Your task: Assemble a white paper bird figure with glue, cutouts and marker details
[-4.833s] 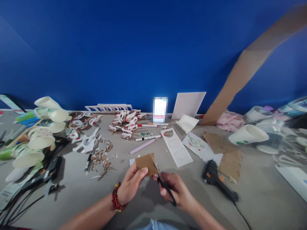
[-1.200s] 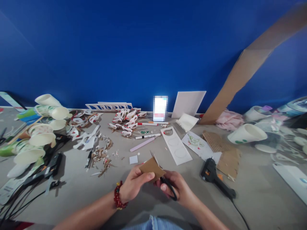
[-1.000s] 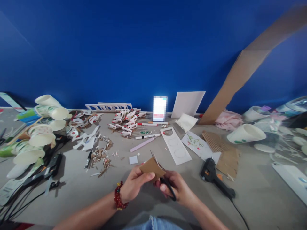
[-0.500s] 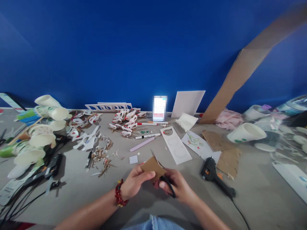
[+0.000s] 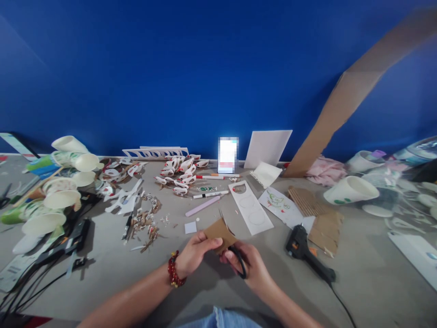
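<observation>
Low in the centre, my left hand (image 5: pixel 195 256) pinches a small brown cardboard piece (image 5: pixel 218 231), thumb on top and fingers underneath. My right hand (image 5: pixel 247 263) is wrapped round the black handles of a pair of scissors (image 5: pixel 241 264). The scissor blades lie at the right part of the cardboard, and their tips show beyond its upper edge. Both hands are close together above the grey table (image 5: pixel 205 296). A small pale square (image 5: pixel 190 227) lies just beyond my left hand.
A black glue gun (image 5: pixel 307 255) with its cord lies right of my hands, beside torn cardboard (image 5: pixel 326 230). Ahead are a white cut-out sheet (image 5: pixel 251 207), markers (image 5: pixel 210 194) and a lit phone (image 5: pixel 228 155). Paper cups (image 5: pixel 61 199), scraps (image 5: pixel 145 221) and black cables lie left.
The cardboard, both hands and the scissors have shifted slightly; the cardboard has turned a little, and the scissor handles sit slightly higher. Both hands keep their hold.
</observation>
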The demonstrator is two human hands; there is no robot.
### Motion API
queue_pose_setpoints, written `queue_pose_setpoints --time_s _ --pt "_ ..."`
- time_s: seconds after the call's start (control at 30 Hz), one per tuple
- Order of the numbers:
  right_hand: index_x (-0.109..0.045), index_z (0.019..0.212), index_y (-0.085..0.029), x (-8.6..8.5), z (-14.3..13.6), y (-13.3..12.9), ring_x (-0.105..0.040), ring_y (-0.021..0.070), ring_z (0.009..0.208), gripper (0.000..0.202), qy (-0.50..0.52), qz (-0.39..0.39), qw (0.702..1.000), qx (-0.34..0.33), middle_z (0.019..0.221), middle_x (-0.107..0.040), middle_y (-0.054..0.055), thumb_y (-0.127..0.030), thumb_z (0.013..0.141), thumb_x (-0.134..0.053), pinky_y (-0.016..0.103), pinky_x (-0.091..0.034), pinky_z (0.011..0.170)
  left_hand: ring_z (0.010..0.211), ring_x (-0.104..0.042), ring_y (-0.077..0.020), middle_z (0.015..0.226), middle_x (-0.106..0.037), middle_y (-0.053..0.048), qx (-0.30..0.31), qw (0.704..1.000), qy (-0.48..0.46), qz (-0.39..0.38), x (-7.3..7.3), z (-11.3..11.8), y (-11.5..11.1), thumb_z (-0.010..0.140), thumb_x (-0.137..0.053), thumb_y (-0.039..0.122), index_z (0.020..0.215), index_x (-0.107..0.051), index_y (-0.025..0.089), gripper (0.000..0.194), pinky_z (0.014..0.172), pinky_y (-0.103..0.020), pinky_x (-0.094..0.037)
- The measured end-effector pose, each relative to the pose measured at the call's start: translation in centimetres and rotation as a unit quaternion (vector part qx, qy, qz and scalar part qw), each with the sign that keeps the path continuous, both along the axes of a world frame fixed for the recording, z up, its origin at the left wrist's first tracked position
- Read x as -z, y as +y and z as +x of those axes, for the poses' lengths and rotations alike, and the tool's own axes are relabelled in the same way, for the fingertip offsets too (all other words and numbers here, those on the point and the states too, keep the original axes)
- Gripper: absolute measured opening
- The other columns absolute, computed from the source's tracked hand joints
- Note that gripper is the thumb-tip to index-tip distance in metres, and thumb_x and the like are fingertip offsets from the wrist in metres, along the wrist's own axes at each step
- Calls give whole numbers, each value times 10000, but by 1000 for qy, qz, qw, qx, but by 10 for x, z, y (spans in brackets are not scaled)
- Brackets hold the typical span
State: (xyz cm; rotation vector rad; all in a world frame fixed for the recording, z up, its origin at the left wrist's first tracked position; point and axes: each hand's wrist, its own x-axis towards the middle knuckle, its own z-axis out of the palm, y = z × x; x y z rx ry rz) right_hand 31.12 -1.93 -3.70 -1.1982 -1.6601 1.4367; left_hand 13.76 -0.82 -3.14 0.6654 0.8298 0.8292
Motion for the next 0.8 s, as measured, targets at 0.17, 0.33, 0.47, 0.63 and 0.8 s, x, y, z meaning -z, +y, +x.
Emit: queue_pose_setpoints --time_s 0.17,0.33,0.47,0.63,0.8 --pt "-631 717 -142 3 0 -2 -502 129 498 593 -25 -6 1000 15 588 -599 36 -694 848 -460 230 -353 479 570 -605 -132 615 -680 -29 -14 1000 10 -3 1 0 2 750 -723 360 798 -737 113 252 621 -238 -485" --pt "-628 714 -141 7 0 0 -532 137 539 565 -20 -11 999 24 619 -624 46 -653 879 -455 231 -370 510 576 -612 -135 605 -685 -44 1 1000 13 -24 -1 1 0 764 -704 369 754 -733 101 270 601 -230 -474" --pt "-611 749 -141 4 0 4 -486 110 505 563 36 -51 998 -4 645 -612 31 -681 847 -487 222 -349 481 579 -609 -130 610 -685 -48 -11 1000 23 2 -3 -2 -1 775 -689 375 687 -707 102 287 584 -221 -465" --pt "-590 821 -138 -6 7 11 -506 112 542 576 133 -95 985 -59 707 -622 34 -711 772 -569 226 -379 514 555 -616 -130 656 -686 -33 -37 996 27 78 -13 -12 4 772 -705 350 816 -657 117 242 561 -233 -473" --pt "-557 724 -145 -15 14 13 -503 126 554 581 107 -100 983 -112 592 -565 9 -725 753 -578 242 -365 550 489 -594 -125 670 -678 -16 -94 983 73 136 -20 -21 7 804 -664 349 1007 -582 136 306 525 -251 -475"
